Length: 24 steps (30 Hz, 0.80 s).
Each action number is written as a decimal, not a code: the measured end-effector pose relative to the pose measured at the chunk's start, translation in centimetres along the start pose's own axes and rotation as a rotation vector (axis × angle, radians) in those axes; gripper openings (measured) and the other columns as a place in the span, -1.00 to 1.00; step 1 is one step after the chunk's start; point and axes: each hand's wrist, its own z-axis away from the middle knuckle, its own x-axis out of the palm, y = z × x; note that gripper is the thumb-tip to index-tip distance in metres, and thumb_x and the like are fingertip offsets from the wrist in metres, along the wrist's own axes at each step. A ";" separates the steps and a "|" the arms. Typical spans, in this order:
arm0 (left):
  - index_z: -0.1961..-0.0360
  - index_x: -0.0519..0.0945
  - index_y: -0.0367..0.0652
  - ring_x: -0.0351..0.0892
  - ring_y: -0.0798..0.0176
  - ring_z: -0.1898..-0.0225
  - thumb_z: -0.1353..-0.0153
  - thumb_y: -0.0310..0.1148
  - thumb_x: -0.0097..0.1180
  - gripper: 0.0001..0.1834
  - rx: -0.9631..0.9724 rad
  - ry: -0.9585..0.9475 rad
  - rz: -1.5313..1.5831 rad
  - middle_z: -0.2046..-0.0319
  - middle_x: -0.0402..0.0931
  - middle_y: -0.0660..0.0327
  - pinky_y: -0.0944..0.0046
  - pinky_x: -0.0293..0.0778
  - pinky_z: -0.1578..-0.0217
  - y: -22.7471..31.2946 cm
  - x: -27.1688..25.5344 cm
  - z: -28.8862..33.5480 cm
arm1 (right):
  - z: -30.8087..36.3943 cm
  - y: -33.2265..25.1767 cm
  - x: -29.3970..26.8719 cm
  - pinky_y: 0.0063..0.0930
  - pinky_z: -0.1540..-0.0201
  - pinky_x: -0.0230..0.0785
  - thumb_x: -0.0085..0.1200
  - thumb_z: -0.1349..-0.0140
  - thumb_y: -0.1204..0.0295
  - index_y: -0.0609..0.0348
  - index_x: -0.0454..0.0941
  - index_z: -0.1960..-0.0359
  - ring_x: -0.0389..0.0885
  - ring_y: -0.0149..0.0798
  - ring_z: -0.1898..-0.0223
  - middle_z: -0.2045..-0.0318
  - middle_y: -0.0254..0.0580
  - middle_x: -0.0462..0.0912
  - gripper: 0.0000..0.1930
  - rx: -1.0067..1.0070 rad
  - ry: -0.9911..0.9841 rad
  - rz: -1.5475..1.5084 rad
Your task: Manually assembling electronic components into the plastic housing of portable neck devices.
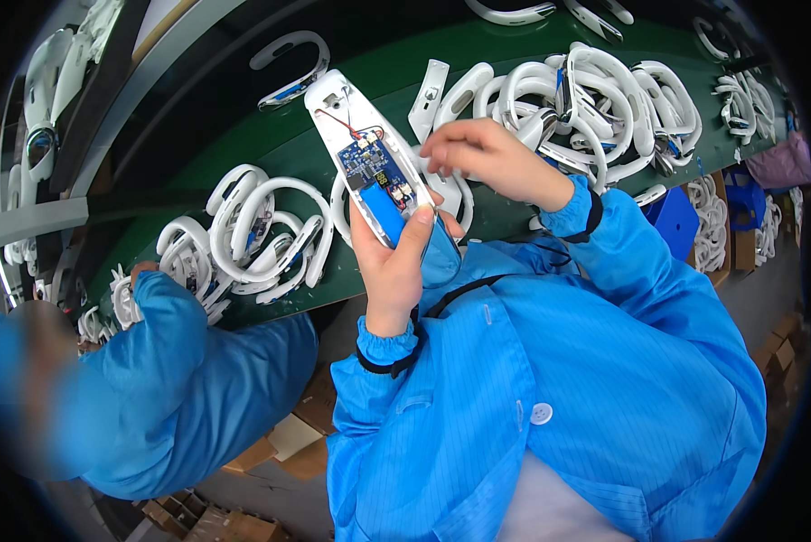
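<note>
My left hand (394, 257) grips a white neck fan (340, 113), its casing opened toward me. Inside it sit a blue circuit board (369, 161) with a small display, a blue battery (383, 215) and thin red and black wires (340, 123). My left thumb presses along the lower right edge of the casing. Just right of the casing is my right hand (491, 158), its fingers curled inward and the tips close to the rim. Whatever those fingers hold, if anything, is hidden.
A green worktable (328, 275) carries a heap of white neck fans (595, 99) at right and another pile (265, 230) at left. A co-worker in a blue smock (197, 388) works at left. Blue bins (672, 221) and cardboard boxes (306, 434) stand below the table.
</note>
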 end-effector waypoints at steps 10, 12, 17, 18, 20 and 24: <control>0.07 0.40 -0.33 0.40 0.51 0.41 -0.26 -0.37 -0.06 -0.71 0.016 -0.055 0.004 0.32 0.48 0.26 0.53 0.32 0.38 -0.1 -0.6 0.1 | -1.2 -2.5 3.0 -0.65 0.26 0.34 -0.09 -0.28 0.33 0.34 0.45 0.13 0.47 -0.54 0.32 0.33 -0.29 0.57 -0.71 -0.075 -0.014 -0.561; 0.12 0.43 -0.34 0.37 0.53 0.43 -0.28 -0.32 -0.08 -0.72 -0.025 -0.007 -0.002 0.35 0.48 0.28 0.55 0.29 0.41 0.6 -0.1 -0.2 | -0.9 -2.8 3.1 -0.64 0.31 0.36 -0.07 -0.26 0.36 0.41 0.47 0.17 0.48 -0.54 0.35 0.37 -0.25 0.59 -0.71 -0.109 0.024 -0.597; 0.22 0.49 -0.34 0.31 0.61 0.46 -0.32 -0.28 -0.11 -0.71 0.018 0.098 -0.100 0.43 0.47 0.34 0.57 0.24 0.47 0.1 0.4 -0.1 | -0.6 -3.1 3.3 -0.64 0.30 0.36 -0.08 -0.26 0.37 0.41 0.48 0.18 0.48 -0.54 0.35 0.37 -0.25 0.59 -0.72 -0.108 0.049 -0.557; 0.22 0.49 -0.34 0.31 0.61 0.46 -0.32 -0.28 -0.11 -0.71 0.017 0.098 -0.100 0.43 0.47 0.34 0.57 0.24 0.47 0.1 0.4 0.0 | -0.6 -3.2 3.3 -0.64 0.30 0.36 -0.07 -0.27 0.37 0.41 0.48 0.18 0.48 -0.54 0.35 0.37 -0.25 0.59 -0.72 -0.119 0.042 -0.540; 0.21 0.48 -0.35 0.31 0.60 0.45 -0.32 -0.28 -0.12 -0.70 0.077 0.068 -0.129 0.43 0.48 0.34 0.56 0.25 0.46 0.2 0.4 0.2 | -0.5 -3.2 3.3 -0.64 0.30 0.36 -0.07 -0.27 0.37 0.41 0.48 0.19 0.48 -0.54 0.34 0.37 -0.25 0.59 -0.72 -0.129 0.037 -0.523; 0.19 0.48 -0.35 0.34 0.58 0.42 -0.32 -0.29 -0.12 -0.70 0.106 0.132 -0.120 0.42 0.48 0.34 0.55 0.28 0.42 -0.3 1.2 0.3 | -0.4 -3.3 3.5 -0.65 0.30 0.35 -0.08 -0.28 0.37 0.42 0.48 0.18 0.48 -0.55 0.34 0.37 -0.26 0.59 -0.72 -0.117 0.035 -0.540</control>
